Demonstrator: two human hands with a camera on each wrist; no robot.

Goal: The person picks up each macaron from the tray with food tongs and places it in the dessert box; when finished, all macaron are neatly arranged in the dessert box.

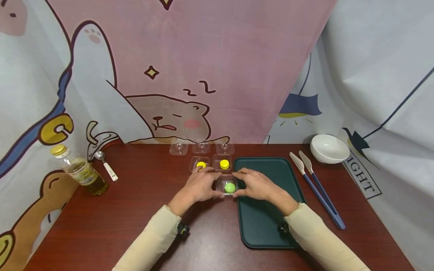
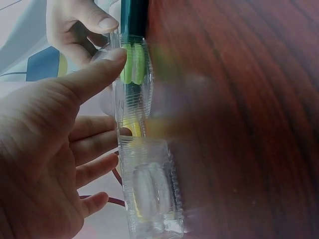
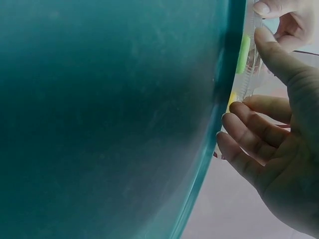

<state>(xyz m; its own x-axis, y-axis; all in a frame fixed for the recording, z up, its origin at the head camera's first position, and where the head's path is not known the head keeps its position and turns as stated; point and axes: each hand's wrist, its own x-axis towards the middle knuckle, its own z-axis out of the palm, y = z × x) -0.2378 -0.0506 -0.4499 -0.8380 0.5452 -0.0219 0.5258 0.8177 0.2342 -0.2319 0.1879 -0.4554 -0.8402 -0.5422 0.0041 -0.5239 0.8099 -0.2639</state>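
Note:
In the head view, a small clear plastic box [image 1: 220, 182] with a green macaron [image 1: 229, 188] in it stands at the table's middle, by the tray's left edge. My left hand [image 1: 203, 184] holds its left side, thumb at the near edge and index finger at the far edge. On the opposite side my right hand [image 1: 257, 184] grips it the same way. The left wrist view shows the green macaron [image 2: 127, 64] edge-on through the plastic. Just behind are two more boxes, each with a yellow macaron [image 1: 224, 164]; the left one is partly hidden by my left fingers.
Several clear plastic pieces [image 1: 178, 147] line the back edge. A dark green tray [image 1: 271, 226] lies under my right forearm. Blue-handled tongs [image 1: 322, 195] and a white bowl [image 1: 329, 149] are on the right. An oil bottle [image 1: 83, 175] and a white-handled scoop [image 1: 110, 171] are on the left.

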